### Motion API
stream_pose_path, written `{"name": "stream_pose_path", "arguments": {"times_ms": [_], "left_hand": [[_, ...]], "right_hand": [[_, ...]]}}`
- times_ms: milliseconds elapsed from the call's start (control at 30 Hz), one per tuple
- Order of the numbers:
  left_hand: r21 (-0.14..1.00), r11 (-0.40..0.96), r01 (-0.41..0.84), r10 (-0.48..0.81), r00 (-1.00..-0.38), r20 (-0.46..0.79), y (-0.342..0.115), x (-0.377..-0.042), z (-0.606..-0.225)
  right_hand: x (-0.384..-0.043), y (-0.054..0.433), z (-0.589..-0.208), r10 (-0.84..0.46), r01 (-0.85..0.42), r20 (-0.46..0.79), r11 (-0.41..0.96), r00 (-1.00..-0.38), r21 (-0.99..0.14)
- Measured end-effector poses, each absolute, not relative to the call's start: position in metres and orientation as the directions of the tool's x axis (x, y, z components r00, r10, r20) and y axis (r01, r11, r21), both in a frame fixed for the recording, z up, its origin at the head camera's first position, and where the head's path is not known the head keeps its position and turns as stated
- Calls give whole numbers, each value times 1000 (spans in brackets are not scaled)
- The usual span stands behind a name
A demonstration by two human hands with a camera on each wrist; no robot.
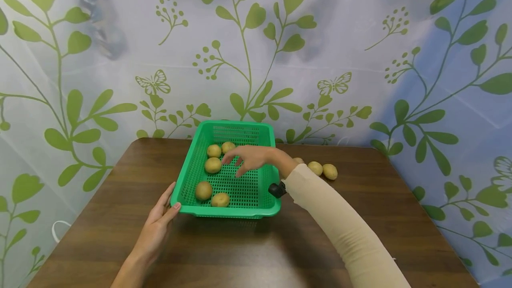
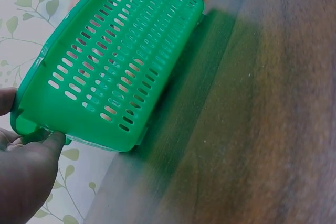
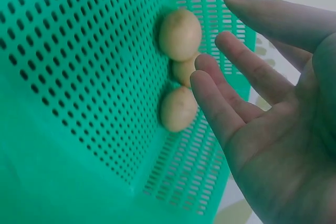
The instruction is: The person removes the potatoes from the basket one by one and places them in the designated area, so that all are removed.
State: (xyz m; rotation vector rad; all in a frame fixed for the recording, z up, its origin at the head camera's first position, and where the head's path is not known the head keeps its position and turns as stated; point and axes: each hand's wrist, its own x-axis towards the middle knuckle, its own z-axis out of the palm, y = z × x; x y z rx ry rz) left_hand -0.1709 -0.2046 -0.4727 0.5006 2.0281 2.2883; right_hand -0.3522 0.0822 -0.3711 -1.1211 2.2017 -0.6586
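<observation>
A green perforated plastic basket point(image 1: 228, 212) stands on the table with several potatoes point(image 1: 213, 165) inside, mostly along its left side. My left hand point(image 1: 160, 214) grips the rim at the near left corner. In the left wrist view, the thumb and fingers point(image 2: 54, 142) pinch that rim from both sides. Over the inside of the basket hovers my right hand point(image 1: 251, 157), its fingers spread and relaxed with nothing in them. The right wrist view shows those fingers point(image 3: 257, 74) apart from the potatoes point(image 3: 180, 34) on the basket floor.
More potatoes point(image 1: 330, 171) lie on the brown wooden table point(image 1: 360, 199) to the right of the basket, one partly hidden by my right arm. A curtain point(image 1: 256, 79) with green leaf prints hangs behind the table.
</observation>
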Motion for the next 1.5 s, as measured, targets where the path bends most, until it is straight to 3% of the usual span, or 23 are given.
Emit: {"name": "stream_pose_path", "arguments": {"times_ms": [500, 833, 1367, 1500], "left_hand": [[971, -148, 187, 246, -944, 220, -204, -171, -473], [975, -130, 178, 235, -950, 205, -203, -171, -472], [975, -136, 174, 243, -949, 203, -203, -171, -472], [975, -138, 172, 248, -948, 202, -204, -172, -471]], "right_hand": [[-348, 55, -390, -889, -546, -268, 443, -371, -711], [-347, 47, -407, -876, -539, -339, 479, -343, -693], [-349, 40, -422, -887, -549, -427, 449, -178, -705], [-350, 38, -425, -887, -561, -433, 444, -162, -699]]}}
